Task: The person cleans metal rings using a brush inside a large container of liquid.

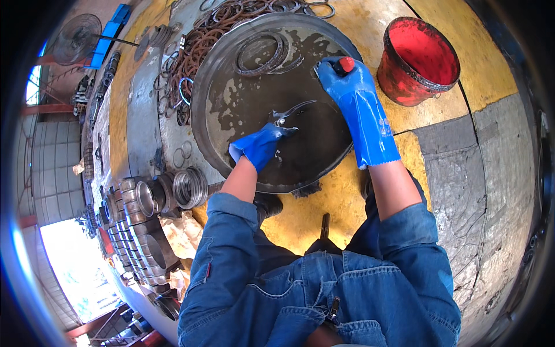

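1. A pair of metal snips (289, 114) lies on the wet face of a large round steel disc (231, 98), near its middle, blades pointing up and to the right.
2. The left hand (260, 144), in a blue rubber glove, is closed around the handles of the snips, the glove cuff folded back at the wrist.
3. The right hand (342, 78), also gloved in blue, is clenched on a small red-capped object (346, 63) at the disc's upper right edge; what lies below the cap is hidden by the fingers.
4. On the disc's upper part lie a few dark wire rings (263, 53), well apart from the snips and just left of the right hand.
5. Beyond the disc's far rim a tangled heap of rusty brown rings (199, 43) spreads over the floor.
6. A red bucket (419, 61) stands upright on the yellow floor (341, 196), right of the disc and near the right glove, not touching it.
7. To the left of the left forearm, coils of bright wire (189, 188) and a row of metal cylinders (139, 231) crowd the floor edge.
8. A fan (76, 39) stands far off at upper left.
9. The person's denim sleeves and knees fill the lower edge.
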A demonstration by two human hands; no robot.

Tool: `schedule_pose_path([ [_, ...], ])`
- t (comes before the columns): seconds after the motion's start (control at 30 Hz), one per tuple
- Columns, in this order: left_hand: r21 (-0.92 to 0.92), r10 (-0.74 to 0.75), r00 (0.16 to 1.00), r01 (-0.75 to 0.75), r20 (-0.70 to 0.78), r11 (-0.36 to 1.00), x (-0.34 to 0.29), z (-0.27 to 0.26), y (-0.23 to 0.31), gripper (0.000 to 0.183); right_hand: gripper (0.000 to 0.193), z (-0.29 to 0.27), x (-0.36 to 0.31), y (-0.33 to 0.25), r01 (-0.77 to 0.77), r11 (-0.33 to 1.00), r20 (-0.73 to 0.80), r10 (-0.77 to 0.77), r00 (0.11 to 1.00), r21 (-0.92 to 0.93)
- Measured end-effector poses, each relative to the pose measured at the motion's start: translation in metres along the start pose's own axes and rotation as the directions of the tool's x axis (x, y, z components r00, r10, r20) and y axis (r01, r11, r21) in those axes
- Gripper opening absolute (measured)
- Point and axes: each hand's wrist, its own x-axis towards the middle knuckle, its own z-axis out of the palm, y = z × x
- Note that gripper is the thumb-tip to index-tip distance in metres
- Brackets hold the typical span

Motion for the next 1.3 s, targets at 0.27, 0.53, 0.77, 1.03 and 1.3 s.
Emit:
schedule_pose_path([
  [0.27,-0.165,0.306,0.926,-0.273,0.222,0.948,0.017,-0.025,-0.003,0.027,0.022,0.015,-0.001,0.003,-0.029,0.997,0.058,0.033,0.998,-0.073],
  [0.53,-0.649,0.135,0.991,-0.107,-0.007,0.753,-0.056,-0.058,-0.006,0.029,0.023,0.064,-0.045,0.001,-0.029,0.825,0.486,-0.304,0.819,0.565],
  [0.77,-0.728,0.016,0.999,-0.034,-0.032,0.685,-0.088,-0.054,0.002,0.020,0.023,0.091,-0.086,0.002,-0.031,0.846,0.500,-0.285,0.818,0.533],
  [1.03,-0.658,-0.026,0.990,-0.075,-0.142,0.749,-0.084,-0.048,0.001,0.029,0.033,0.098,-0.032,0.056,-0.147,0.976,0.166,0.173,0.971,-0.160],
  [1.3,-0.345,0.016,0.964,-0.111,-0.264,0.932,-0.054,-0.033,-0.022,0.029,0.031,0.066,-0.038,-0.007,-0.173,0.950,0.483,0.027,0.875,0.260],
])
